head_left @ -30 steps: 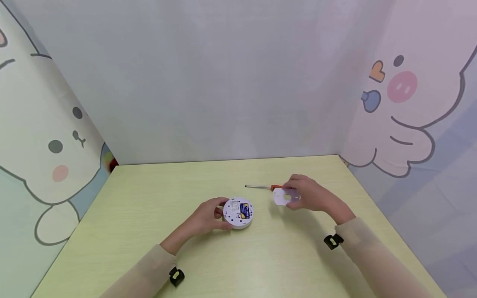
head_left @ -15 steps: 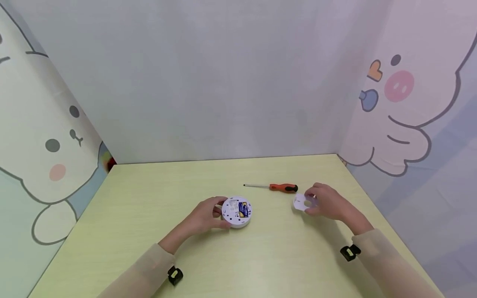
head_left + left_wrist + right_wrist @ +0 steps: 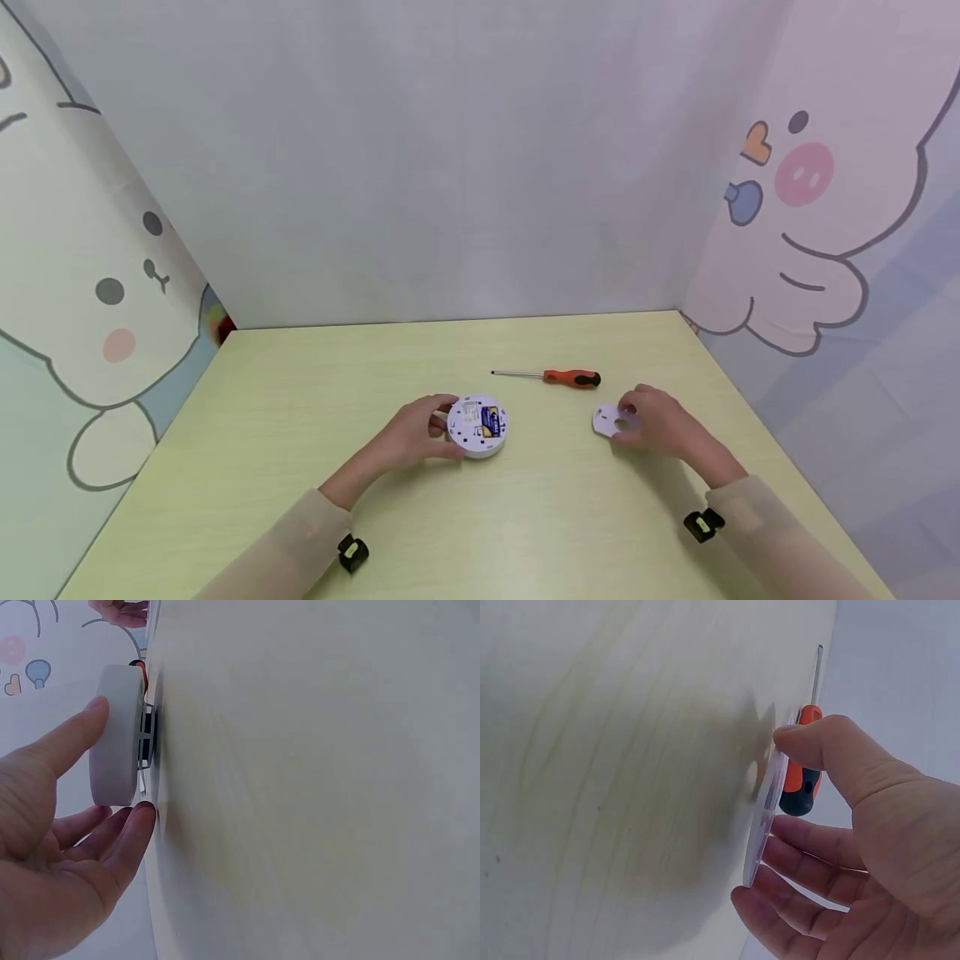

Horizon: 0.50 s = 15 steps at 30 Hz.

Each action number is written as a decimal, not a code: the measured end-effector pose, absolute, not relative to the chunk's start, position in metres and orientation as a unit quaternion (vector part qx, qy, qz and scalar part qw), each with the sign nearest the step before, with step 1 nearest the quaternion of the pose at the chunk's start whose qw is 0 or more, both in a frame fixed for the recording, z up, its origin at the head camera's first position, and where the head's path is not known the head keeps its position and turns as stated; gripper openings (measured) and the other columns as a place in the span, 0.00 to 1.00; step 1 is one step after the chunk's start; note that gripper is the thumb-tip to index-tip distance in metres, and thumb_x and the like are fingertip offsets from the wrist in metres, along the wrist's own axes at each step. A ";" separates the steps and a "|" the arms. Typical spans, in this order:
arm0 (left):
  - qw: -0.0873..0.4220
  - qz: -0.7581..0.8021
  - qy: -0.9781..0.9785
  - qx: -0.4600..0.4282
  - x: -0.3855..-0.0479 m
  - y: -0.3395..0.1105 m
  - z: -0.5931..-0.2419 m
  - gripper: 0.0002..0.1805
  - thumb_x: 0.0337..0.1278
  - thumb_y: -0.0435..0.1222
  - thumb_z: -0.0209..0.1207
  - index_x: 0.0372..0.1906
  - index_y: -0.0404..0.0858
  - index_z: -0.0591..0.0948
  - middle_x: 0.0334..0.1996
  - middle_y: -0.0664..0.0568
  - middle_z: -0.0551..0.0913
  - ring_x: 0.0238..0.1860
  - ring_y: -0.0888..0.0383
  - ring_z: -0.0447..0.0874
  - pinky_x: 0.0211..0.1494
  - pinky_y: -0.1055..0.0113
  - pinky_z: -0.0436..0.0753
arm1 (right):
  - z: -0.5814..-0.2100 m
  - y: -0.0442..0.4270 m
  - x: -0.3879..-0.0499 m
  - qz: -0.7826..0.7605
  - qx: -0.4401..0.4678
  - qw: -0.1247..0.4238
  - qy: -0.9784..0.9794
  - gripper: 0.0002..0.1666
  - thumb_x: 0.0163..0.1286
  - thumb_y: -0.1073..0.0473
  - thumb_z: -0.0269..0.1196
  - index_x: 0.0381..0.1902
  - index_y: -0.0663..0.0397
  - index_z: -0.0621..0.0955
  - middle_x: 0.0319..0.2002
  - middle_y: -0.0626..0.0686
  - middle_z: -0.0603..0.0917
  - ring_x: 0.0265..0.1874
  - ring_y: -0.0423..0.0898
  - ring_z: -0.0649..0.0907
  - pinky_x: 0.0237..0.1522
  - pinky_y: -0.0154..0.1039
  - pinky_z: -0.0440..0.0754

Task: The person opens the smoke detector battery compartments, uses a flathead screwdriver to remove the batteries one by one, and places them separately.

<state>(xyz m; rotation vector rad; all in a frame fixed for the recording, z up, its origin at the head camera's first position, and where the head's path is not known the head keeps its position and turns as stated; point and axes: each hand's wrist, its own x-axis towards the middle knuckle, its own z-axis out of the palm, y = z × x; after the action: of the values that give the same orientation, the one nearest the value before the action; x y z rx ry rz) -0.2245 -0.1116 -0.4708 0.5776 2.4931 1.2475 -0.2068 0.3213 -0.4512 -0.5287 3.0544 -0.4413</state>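
A round white smoke detector [image 3: 477,427], its blue-labelled battery facing up, is in my left hand [image 3: 418,433]. The thumb [image 3: 79,733] lies along its side in the left wrist view, and the fingers curl at its opposite edge. Farther right, my right hand [image 3: 662,427] holds a thin white mounting plate [image 3: 606,419] with a hole in it, between thumb and fingertips. The right wrist view shows this plate [image 3: 763,814] almost edge-on, close over the tabletop; whether it touches the table I cannot tell.
An orange and black screwdriver [image 3: 572,378] lies behind the plate, its shaft pointing left. The pale yellow table [image 3: 360,358] ends at a grey-white curtain [image 3: 465,183] behind and cartoon-printed cloths at both sides.
My right hand has carried the plate rightward and nearer to me, then lowered it toward the table. The screwdriver's handle is uncovered now. My left hand and the smoke detector have stayed put.
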 end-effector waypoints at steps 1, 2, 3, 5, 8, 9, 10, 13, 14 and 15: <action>0.146 0.433 0.866 0.201 -0.224 -0.111 -0.471 0.47 0.49 0.43 0.83 0.75 0.38 0.73 0.56 0.51 0.84 0.53 0.55 0.84 0.62 0.55 0.86 | -0.452 0.321 -0.206 -0.141 -0.169 0.006 0.975 0.25 0.56 0.53 0.82 0.43 0.63 0.86 0.38 0.53 0.83 0.33 0.44 0.77 0.38 0.43 0.82; 0.146 0.433 0.866 0.201 -0.224 -0.111 -0.470 0.47 0.49 0.43 0.83 0.75 0.38 0.73 0.56 0.51 0.84 0.53 0.54 0.84 0.62 0.55 0.86 | -0.452 0.320 -0.206 -0.140 -0.169 0.007 0.976 0.25 0.56 0.53 0.82 0.43 0.63 0.86 0.38 0.53 0.83 0.34 0.44 0.77 0.39 0.43 0.83; 0.146 0.434 0.866 0.201 -0.224 -0.111 -0.470 0.47 0.49 0.43 0.83 0.75 0.38 0.73 0.56 0.51 0.84 0.53 0.54 0.84 0.62 0.54 0.86 | -0.453 0.319 -0.205 -0.138 -0.168 0.008 0.976 0.25 0.56 0.53 0.82 0.43 0.64 0.86 0.38 0.53 0.83 0.34 0.44 0.78 0.39 0.44 0.83; 0.144 0.434 0.866 0.202 -0.223 -0.111 -0.470 0.47 0.49 0.43 0.83 0.74 0.38 0.74 0.56 0.50 0.84 0.53 0.53 0.84 0.62 0.54 0.86 | -0.453 0.318 -0.205 -0.137 -0.168 0.010 0.976 0.25 0.56 0.53 0.82 0.43 0.64 0.86 0.38 0.54 0.83 0.34 0.45 0.78 0.39 0.44 0.83; 0.146 0.435 0.866 0.200 -0.223 -0.110 -0.470 0.46 0.50 0.43 0.82 0.74 0.39 0.74 0.55 0.51 0.84 0.53 0.54 0.84 0.62 0.53 0.86 | -0.455 0.315 -0.205 -0.136 -0.163 0.016 0.977 0.25 0.56 0.53 0.81 0.43 0.64 0.85 0.38 0.54 0.84 0.34 0.44 0.78 0.39 0.44 0.84; 0.146 0.435 0.866 0.200 -0.223 -0.111 -0.470 0.46 0.50 0.43 0.82 0.74 0.40 0.74 0.55 0.51 0.84 0.53 0.54 0.84 0.62 0.54 0.86 | -0.455 0.315 -0.205 -0.135 -0.161 0.018 0.977 0.25 0.56 0.53 0.81 0.43 0.64 0.85 0.38 0.54 0.83 0.34 0.44 0.78 0.39 0.44 0.84; 0.146 0.435 0.865 0.202 -0.223 -0.111 -0.470 0.46 0.50 0.43 0.83 0.74 0.39 0.74 0.55 0.51 0.84 0.53 0.54 0.84 0.62 0.53 0.86 | -0.455 0.314 -0.205 -0.135 -0.159 0.019 0.978 0.25 0.56 0.53 0.81 0.43 0.64 0.85 0.38 0.54 0.83 0.34 0.44 0.78 0.39 0.44 0.84; 0.147 0.433 0.866 0.201 -0.223 -0.111 -0.470 0.46 0.50 0.43 0.82 0.74 0.40 0.74 0.55 0.52 0.84 0.53 0.54 0.83 0.62 0.54 0.86 | -0.454 0.312 -0.204 -0.136 -0.154 0.020 0.978 0.25 0.56 0.53 0.81 0.43 0.65 0.85 0.38 0.54 0.83 0.34 0.45 0.78 0.40 0.46 0.84; 0.148 0.433 0.866 0.200 -0.223 -0.111 -0.470 0.46 0.50 0.43 0.82 0.75 0.40 0.74 0.56 0.52 0.84 0.53 0.54 0.83 0.62 0.54 0.86 | -0.454 0.312 -0.204 -0.136 -0.153 0.020 0.979 0.25 0.56 0.53 0.81 0.43 0.64 0.84 0.38 0.54 0.83 0.35 0.45 0.79 0.41 0.46 0.85; 0.147 0.434 0.866 0.199 -0.223 -0.111 -0.470 0.47 0.50 0.43 0.82 0.75 0.40 0.74 0.56 0.52 0.84 0.53 0.54 0.83 0.62 0.54 0.86 | -0.454 0.312 -0.203 -0.136 -0.153 0.019 0.979 0.25 0.56 0.53 0.81 0.43 0.64 0.84 0.39 0.55 0.83 0.35 0.46 0.79 0.42 0.47 0.85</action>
<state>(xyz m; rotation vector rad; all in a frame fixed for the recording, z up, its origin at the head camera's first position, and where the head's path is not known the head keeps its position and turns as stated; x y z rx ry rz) -0.2230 -0.1112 -0.4700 0.5728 2.4927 1.2474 -0.2035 0.3115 -0.4543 -0.4748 3.0380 -0.4225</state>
